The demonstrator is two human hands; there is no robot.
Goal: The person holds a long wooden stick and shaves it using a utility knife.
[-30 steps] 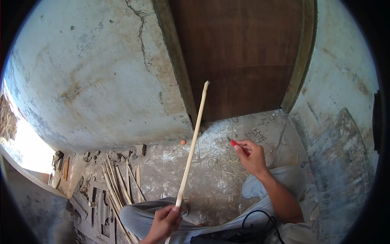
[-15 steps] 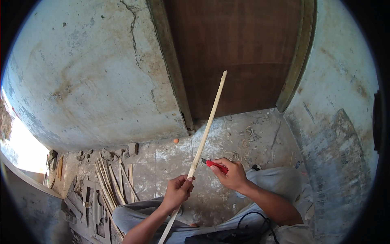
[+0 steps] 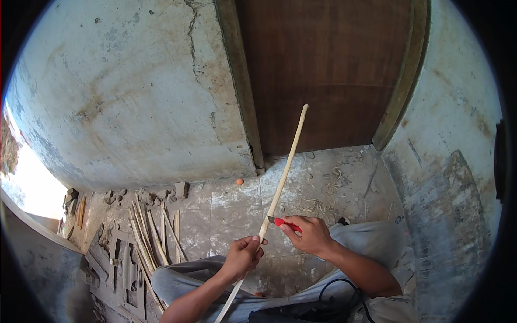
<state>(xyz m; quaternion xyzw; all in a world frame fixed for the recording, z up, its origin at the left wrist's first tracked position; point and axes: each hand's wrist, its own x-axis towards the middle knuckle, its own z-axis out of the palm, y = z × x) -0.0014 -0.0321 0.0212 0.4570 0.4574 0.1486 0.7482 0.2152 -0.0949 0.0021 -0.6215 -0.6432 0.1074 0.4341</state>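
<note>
The left hand [image 3: 246, 257] is closed around a long pale stick [image 3: 290, 159], which slants upward, its far end showing against the brown door [image 3: 328, 70]. The right hand [image 3: 309, 235] is curled around a red knife [image 3: 289, 223], its blade at the stick just beyond the left hand. More sticks [image 3: 156, 237] lie toward the left edge of the floor [image 3: 231, 231]; a small orange ball [image 3: 240, 182] sits near its wall edge.
</note>
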